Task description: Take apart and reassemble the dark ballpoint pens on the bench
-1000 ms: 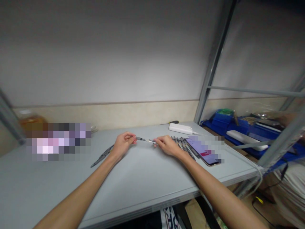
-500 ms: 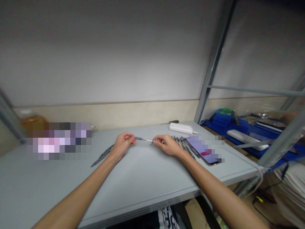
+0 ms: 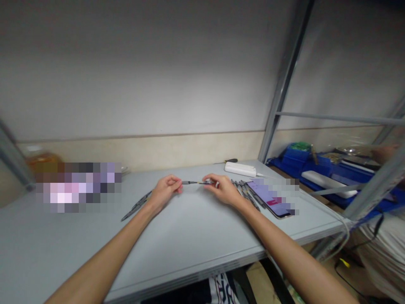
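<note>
Above the grey table, my left hand (image 3: pixel 164 191) pinches a grey pen barrel (image 3: pixel 189 182) that points to the right. Facing it, the fingers of my right hand (image 3: pixel 223 192) are closed on a shiny pen part (image 3: pixel 207 183), whose thin end meets or nearly meets the barrel; whether they touch is too small to tell. Beside my left wrist lie grey pens (image 3: pixel 136 207), partly covered by the hand. Several more pens (image 3: pixel 246 193) rest in a row just right of my right hand, next to a phone (image 3: pixel 268 198) with a lit screen.
A white power strip (image 3: pixel 240 169) and a screwdriver (image 3: pixel 232 161) lie at the back of the table (image 3: pixel 190 236). A bottle of amber liquid (image 3: pixel 44 162) stands at far left near a blurred patch. Metal frame posts (image 3: pixel 286 80) flank the table; blue trays (image 3: pixel 295 158) sit beyond, right.
The long thin metal refill seen between my hands is now mostly out of sight. A shorter gap separates the barrel and the part in my right hand, whose fingers have shifted slightly.
</note>
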### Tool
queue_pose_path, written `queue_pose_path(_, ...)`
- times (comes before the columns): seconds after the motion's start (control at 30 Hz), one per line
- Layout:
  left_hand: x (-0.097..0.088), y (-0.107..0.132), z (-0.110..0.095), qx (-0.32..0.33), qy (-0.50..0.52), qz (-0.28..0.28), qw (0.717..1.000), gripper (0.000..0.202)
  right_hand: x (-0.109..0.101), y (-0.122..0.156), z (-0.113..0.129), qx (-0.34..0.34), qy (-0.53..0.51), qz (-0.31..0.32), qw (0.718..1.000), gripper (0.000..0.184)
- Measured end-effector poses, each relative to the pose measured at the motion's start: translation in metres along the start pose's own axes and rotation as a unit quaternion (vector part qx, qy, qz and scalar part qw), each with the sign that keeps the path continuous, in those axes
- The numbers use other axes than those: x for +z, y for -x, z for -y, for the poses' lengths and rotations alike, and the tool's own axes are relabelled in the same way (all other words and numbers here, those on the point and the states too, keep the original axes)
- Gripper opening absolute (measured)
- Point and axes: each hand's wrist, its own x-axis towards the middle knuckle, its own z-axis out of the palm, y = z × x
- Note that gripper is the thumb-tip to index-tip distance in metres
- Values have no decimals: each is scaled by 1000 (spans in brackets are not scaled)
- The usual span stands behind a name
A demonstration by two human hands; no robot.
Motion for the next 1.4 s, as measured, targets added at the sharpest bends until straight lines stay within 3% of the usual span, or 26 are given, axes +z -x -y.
queue_pose_path(0.13, 4, 8, -6, -53, -23, 122, 991, 32, 0, 0, -1, -18, 31, -9, 999, 22)
queue_pose_path(0.27, 4, 9, -3, -5, -102, 180, 978, 32, 0, 0, 0, -31, 39, -10, 999, 22)
queue_pose_path(0.43, 2, 8, -3, 88, -222, 118, 964, 24, 1, 0, 2, -18, 43, 29, 998, 23)
queue_pose_path(0.6, 4, 12, -10, 168, -349, 55, 920, 20, 1, 1, 1, 2, 32, 51, 998, 29)
queue_pose_path(0.77, 8, 15, -12, 228, -403, 26, 886, 24, -1, 1, 0, 13, -3, 72, 997, 34)
queue_pose_path(1.17, 16, 18, -7, 255, -427, 27, 867, 26, -5, 1, -1, 38, -35, 90, 995, 35)
queue_pose_path(1.4, 18, 19, -5, 283, -432, 27, 856, 26, -4, 1, -5, 136, -177, 122, 967, 37)
